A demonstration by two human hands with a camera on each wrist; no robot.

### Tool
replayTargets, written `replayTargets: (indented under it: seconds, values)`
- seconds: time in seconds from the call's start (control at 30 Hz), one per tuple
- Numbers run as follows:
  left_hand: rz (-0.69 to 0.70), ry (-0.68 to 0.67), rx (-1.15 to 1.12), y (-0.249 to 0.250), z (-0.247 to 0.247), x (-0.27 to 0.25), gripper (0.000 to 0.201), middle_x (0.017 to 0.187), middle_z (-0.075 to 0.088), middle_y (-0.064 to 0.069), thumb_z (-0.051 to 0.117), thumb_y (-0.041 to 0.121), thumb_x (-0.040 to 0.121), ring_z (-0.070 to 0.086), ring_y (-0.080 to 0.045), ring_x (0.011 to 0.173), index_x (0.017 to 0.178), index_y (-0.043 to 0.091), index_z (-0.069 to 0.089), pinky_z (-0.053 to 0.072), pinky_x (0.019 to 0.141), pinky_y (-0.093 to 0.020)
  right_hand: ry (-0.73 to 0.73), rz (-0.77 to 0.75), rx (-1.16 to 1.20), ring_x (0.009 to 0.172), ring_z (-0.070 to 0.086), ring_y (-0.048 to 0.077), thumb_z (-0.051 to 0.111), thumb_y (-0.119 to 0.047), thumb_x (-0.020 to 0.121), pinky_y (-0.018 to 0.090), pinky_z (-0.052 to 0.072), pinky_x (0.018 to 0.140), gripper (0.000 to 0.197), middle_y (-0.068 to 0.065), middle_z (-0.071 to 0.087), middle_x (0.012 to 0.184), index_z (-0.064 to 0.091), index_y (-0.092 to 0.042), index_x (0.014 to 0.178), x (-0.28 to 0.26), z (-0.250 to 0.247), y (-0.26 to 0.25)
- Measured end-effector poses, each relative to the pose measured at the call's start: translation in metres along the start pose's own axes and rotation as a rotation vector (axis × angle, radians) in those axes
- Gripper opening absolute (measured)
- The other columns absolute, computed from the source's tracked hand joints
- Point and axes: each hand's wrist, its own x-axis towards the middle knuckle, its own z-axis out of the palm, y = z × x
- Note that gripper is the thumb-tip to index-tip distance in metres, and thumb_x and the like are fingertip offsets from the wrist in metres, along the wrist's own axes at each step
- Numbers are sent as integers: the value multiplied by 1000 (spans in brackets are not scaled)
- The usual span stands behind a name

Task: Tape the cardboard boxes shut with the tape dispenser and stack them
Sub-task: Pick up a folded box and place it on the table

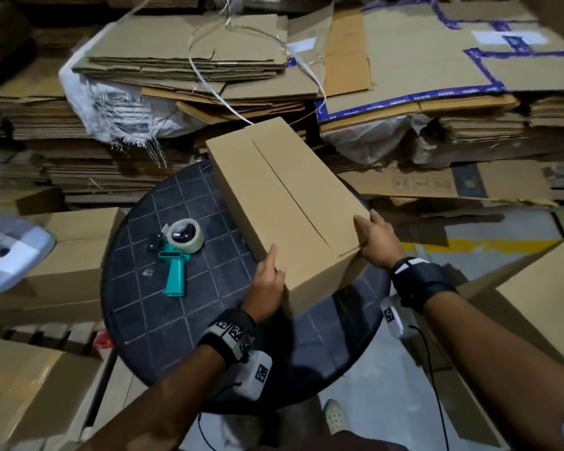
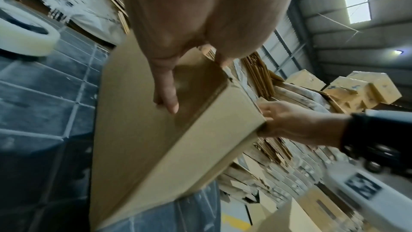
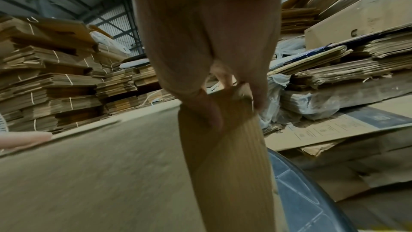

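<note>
Plainly oblong — ribbed brown cardboard box

1. Left wrist strap: black, dotted with small black-and-white square tags.
2. Left camera box: white and chunky, with one square tag.
3. Right wrist strap: black with a white stripe.
4. Right camera box: white, tagged, with a thin black cable attached.
5. Shoe: white with little holes.

Plain brown cardboard box — flaps closed, seam untaped, tilted on the round dark table
</note>
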Motion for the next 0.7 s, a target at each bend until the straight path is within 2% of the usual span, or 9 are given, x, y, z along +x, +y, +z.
replayTargets:
  seconds: [0.03, 0.1, 0.2, 0.3, 0.37, 0.43, 0.53, 0.6, 0.7]
  values:
    - [12, -13, 17, 5, 12, -3, 56, 159, 29, -9, 35, 23, 108, 32, -24, 144, 160, 26, 13, 23, 114, -30, 16, 14, -15, 145, 20, 46, 64, -8, 89, 50, 27, 117, 64, 18, 20, 160, 41, -19, 147, 1, -2, 3]
    - [92, -73, 61, 14, 31, -5, 56, 159, 30, -14, 34, 18, 108, 33, -25, 144, 160, 21, 12, 24, 112, -24, 71, 15, -41, 145, 18, 45, 59, -6, 92, 51, 27, 116, 50, 16, 31, 154, 50, -17, 140, 2, -4, 9]
    - [187, -133, 147, 26, 47, -2, 55, 148, 44, -23, 34, 10, 107, 45, -30, 134, 159, 13, 17, 33, 102, -20, 156, -62, -17, 122, 41, 37, 54, -2, 90, 46, 41, 100, 28, 11, 53, 117, 67, -10, 113, 3, -4, 14]
    - [249, -178, 124, 36, 54, 7, 55, 152, 44, -7, 39, 2, 102, 42, -17, 139, 156, 13, 30, 26, 109, -7, 172, -79, 61, 120, 46, 36, 50, -5, 89, 49, 44, 98, 29, 9, 58, 110, 72, -10, 107, 0, -6, 13]
    - [254, -138, 117, 38, 55, 16, 51, 140, 58, -7, 41, 10, 98, 54, -15, 129, 149, 15, 44, 37, 111, -20, 146, -79, 65, 129, 43, 34, 50, -11, 90, 55, 39, 105, 28, 8, 58, 117, 71, -13, 108, -4, -3, 8]
    - [289, 19, 230, 42, 47, 31, 46, 123, 69, -8, 43, 17, 94, 62, -19, 115, 137, 12, 60, 47, 104, -36, 114, -108, 12, 133, 39, 32, 51, -23, 92, 64, 32, 108, 23, 7, 54, 118, 68, -15, 106, -10, 3, 2]
    - [366, 220, 523, 48, 16, 58, 33, 115, 63, -9, 50, 8, 94, 54, -23, 109, 124, 10, 65, 49, 94, -46, 43, -167, -104, 145, 25, 31, 51, -51, 93, 77, 15, 109, 44, 8, 45, 138, 59, -20, 124, -19, 12, -1]
    - [314, 231, 702, 47, -17, 81, 38, 130, 51, -16, 55, 6, 92, 45, -29, 122, 130, 11, 59, 48, 99, -49, -26, -207, -166, 153, 11, 30, 52, -64, 91, 78, 3, 109, 68, 7, 27, 160, 42, -25, 145, -21, 18, 0]
    - [133, 92, 993, 39, -68, 116, 67, 161, 21, -18, 59, 12, 92, 17, -40, 148, 153, 19, 33, 28, 118, -57, -65, -247, -248, 155, 2, 29, 56, -62, 91, 79, 0, 110, 84, 5, 7, 168, 17, -30, 158, -21, 21, 7]
